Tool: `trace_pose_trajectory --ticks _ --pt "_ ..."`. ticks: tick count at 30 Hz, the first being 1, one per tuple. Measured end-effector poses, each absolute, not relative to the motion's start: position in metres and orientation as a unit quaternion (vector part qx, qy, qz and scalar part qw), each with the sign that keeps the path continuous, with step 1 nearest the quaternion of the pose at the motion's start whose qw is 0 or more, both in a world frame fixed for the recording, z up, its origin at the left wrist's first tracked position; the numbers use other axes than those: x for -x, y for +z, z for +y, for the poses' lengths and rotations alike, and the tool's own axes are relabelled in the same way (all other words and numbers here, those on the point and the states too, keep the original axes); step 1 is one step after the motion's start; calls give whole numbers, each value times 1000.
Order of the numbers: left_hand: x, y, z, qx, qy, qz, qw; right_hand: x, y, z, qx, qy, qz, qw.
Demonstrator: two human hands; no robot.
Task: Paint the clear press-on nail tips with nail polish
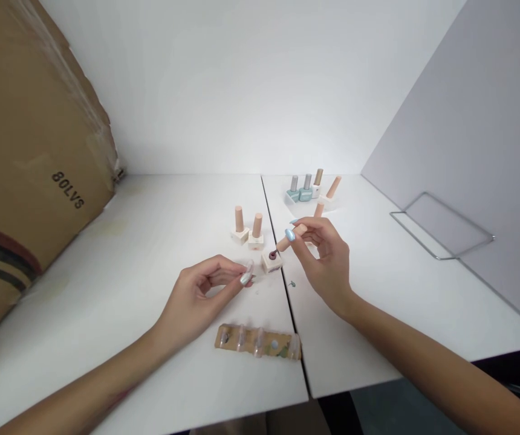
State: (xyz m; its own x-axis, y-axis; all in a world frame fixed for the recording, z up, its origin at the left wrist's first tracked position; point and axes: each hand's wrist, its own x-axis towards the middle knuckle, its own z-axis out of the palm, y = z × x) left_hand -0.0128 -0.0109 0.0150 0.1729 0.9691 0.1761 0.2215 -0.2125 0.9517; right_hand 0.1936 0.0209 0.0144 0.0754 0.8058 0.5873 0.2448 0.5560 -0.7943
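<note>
My left hand (201, 293) pinches a clear false nail tip (248, 269) between thumb and fingers, just left of an open nail polish bottle (271, 261) on the white table (151, 290). My right hand (326, 257) grips the beige brush cap (289, 238) of that bottle, its brush end dipping at the bottle's mouth. A cardboard strip (257, 341) with several clear nail tips stuck on it lies near the table's front edge, below both hands.
Two closed beige-capped bottles (247, 228) stand behind the open one. Several more bottles, teal and pale, (309, 188) cluster at the back right. A large cardboard box (28, 163) fills the left. A wire stand (441, 226) leans by the grey right panel. A small paint drop (292, 283) marks the table.
</note>
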Motion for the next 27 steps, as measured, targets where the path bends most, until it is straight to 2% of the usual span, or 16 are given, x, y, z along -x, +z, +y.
trace_pose_trajectory --ticks 8,14,18,21,27 --pt "16 12 -11 -656 441 464 399 -193 13 26 450 223 -734 458" --pt "20 7 -5 -680 460 456 344 -196 8 29 429 209 -746 464" --pt "24 6 1 -744 450 439 226 -199 7 31 419 196 -749 474" --pt "27 9 4 -748 467 436 183 -201 10 31 418 192 -748 478" --pt "41 20 3 -751 507 410 102 -208 10 28 411 137 -703 564"
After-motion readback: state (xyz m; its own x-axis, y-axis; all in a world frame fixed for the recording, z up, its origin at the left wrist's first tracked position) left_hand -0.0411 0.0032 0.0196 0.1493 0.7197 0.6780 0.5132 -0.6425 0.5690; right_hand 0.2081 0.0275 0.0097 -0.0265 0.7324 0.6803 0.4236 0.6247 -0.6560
